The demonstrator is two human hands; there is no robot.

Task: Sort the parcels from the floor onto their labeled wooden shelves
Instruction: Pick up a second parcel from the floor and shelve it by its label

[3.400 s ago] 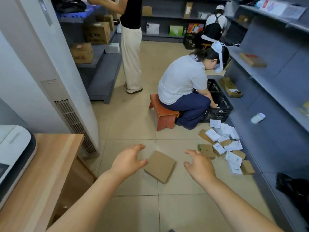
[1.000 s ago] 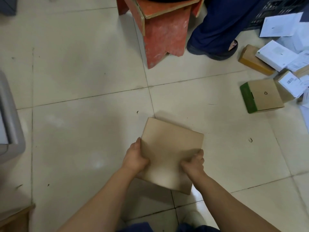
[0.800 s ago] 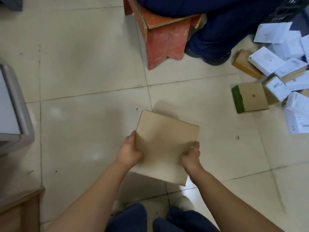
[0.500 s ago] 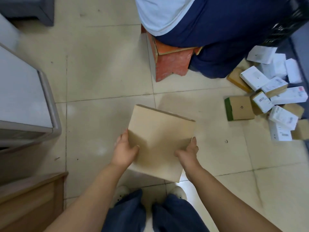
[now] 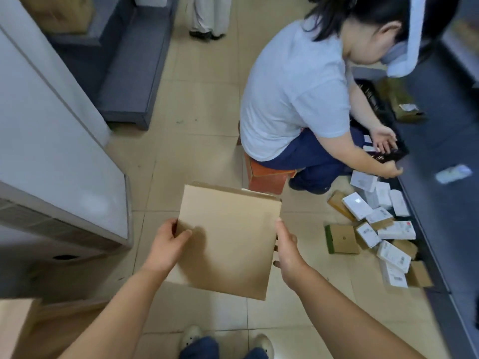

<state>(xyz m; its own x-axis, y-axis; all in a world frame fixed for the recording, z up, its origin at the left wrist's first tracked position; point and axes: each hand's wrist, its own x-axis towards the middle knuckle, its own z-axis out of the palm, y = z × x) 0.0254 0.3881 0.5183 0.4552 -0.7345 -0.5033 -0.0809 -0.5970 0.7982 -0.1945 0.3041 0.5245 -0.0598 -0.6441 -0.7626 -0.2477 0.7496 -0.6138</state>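
A flat square brown cardboard parcel (image 5: 228, 237) hangs above the tiled floor, plain face up, held between both hands. My left hand (image 5: 167, 246) grips its left edge with the thumb on top. My right hand (image 5: 286, 248) clasps its right edge. Several small white and brown parcels (image 5: 373, 229) lie heaped on the floor at the right, against a dark grey shelf unit (image 5: 440, 203). No label shows on the held parcel.
A person (image 5: 295, 99) sits on a red stool (image 5: 267, 177) straight ahead, reaching into a black crate (image 5: 373, 104). A white standing cabinet (image 5: 51, 151) fills the left. Another grey shelf (image 5: 124, 81) with boxes stands at the far left. A wooden desk corner (image 5: 15, 322) is at the bottom left.
Both hands closed on the brown parcel and lifted it off the floor. The view has risen, so the seated person and the shelves show again.
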